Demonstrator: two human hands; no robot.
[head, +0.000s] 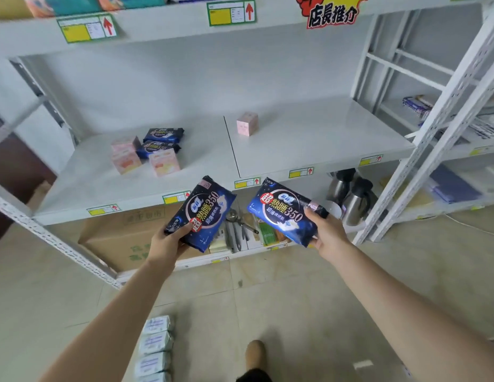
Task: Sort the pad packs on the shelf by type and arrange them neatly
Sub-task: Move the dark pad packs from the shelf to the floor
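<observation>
A row of white packs [154, 346] lies nearest, on the floor at left. Beyond it the left hand [168, 241] grips a blue pack [204, 210] by its near end. The right hand [327, 232] grips a second pack [284, 210] by its right end. Both are held before the shelf [309, 144]. On its left part sit pink packs [164, 161], with shelved blue packs [160, 142] among them. A pink box [247, 123] stands farther right.

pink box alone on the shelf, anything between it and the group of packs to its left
Only bare shelf, crossed by the seam between its two panels, lies between the pink box and the group of packs, as the head view shows.
</observation>
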